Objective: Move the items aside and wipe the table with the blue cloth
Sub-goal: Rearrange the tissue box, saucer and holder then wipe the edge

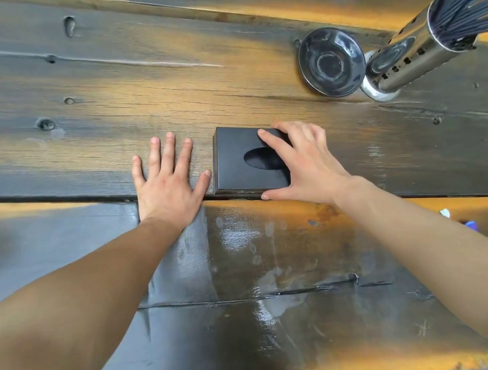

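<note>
A black tissue box (238, 162) with an oval slot on top sits on the dark wooden table (130, 85), near the middle. My right hand (302, 164) grips it from the right, thumb at its near edge and fingers over the top. My left hand (167, 179) lies flat on the table just left of the box, fingers spread, thumb tip close to the box's side. A scrap of blue (471, 224) shows past my right forearm at the right; I cannot tell if it is the cloth.
A dark ceramic saucer (331, 61) lies at the back right. Beside it stands a perforated steel holder (406, 61) full of dark chopsticks (462, 16). Wet smears shine on the near plank (266, 268).
</note>
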